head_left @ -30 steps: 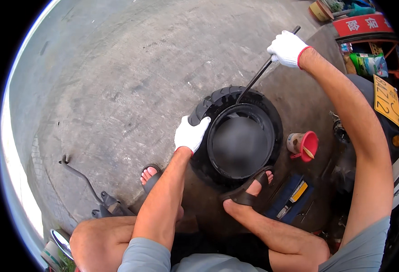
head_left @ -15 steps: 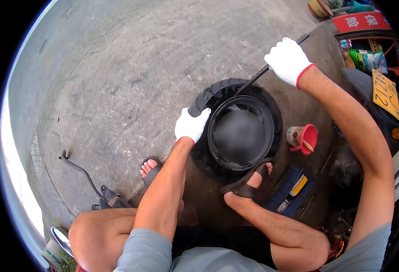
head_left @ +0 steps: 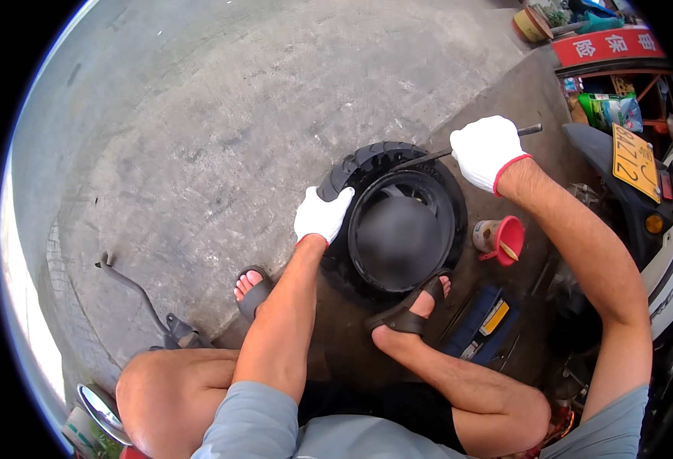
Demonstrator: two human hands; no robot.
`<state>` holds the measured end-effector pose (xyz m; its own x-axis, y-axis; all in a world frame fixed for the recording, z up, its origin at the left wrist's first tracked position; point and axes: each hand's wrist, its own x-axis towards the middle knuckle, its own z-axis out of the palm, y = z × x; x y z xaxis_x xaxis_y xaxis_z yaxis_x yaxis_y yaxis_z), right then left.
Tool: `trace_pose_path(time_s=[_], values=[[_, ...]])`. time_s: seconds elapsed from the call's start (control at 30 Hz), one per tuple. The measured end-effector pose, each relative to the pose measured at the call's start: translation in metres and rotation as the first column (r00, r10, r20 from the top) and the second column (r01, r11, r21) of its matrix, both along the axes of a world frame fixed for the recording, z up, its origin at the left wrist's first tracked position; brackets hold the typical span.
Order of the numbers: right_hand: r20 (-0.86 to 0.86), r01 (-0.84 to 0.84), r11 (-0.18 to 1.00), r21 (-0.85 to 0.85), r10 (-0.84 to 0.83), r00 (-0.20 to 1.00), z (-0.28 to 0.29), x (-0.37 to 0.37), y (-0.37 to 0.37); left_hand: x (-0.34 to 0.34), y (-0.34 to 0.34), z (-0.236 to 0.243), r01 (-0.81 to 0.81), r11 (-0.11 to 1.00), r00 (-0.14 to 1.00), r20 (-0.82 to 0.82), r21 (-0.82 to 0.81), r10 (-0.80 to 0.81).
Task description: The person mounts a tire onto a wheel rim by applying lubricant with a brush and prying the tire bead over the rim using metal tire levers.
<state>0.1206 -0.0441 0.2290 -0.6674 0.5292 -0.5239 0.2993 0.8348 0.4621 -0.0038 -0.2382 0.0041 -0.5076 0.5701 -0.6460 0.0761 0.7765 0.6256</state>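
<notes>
A black scooter tyre [head_left: 340, 268] lies on its side on the concrete between my feet, around a black wheel rim [head_left: 357, 256]. My gloved left hand [head_left: 323, 214] grips the tyre's left edge, thumb on top; its other fingers are partly hidden. In my gloved right hand [head_left: 488, 153], the fingers are wrapped round a long dark tyre lever [head_left: 531, 129]. The lever's far end reaches the tyre's bead at the back of the wheel. Its shaft now slopes only slightly, low over the tyre's right side. The middle of the rim looks blurred.
Right of the wheel stand a red cup [head_left: 511, 239] with a brush and a blue tool case [head_left: 478, 325]. A parked scooter [head_left: 669, 283] borders the right side, below a cluttered shelf [head_left: 608, 65]. A bent metal stand [head_left: 141, 294] lies at left. My sandal [head_left: 407, 317] touches the tyre.
My right hand has swung the lever's outer end down toward me and to the right. My left hand stays on the tyre. The view has shifted slightly.
</notes>
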Motion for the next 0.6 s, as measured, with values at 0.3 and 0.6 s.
trace_pose_path(time_s=[0.3, 0.6], values=[[0.513, 0.796, 0.237, -0.557, -0.655, 0.554, 0.088, 0.008, 0.041, 0.004, 0.005, 0.008, 0.034, 0.999, 0.999, 0.028, -0.002, -0.033], [0.111, 0.492, 0.671, -0.555, -0.526, 0.843, 0.043, 0.052, -0.019, 0.002, 0.027, -0.006, 0.056, 0.998, 0.998, -0.009, -0.008, -0.056]])
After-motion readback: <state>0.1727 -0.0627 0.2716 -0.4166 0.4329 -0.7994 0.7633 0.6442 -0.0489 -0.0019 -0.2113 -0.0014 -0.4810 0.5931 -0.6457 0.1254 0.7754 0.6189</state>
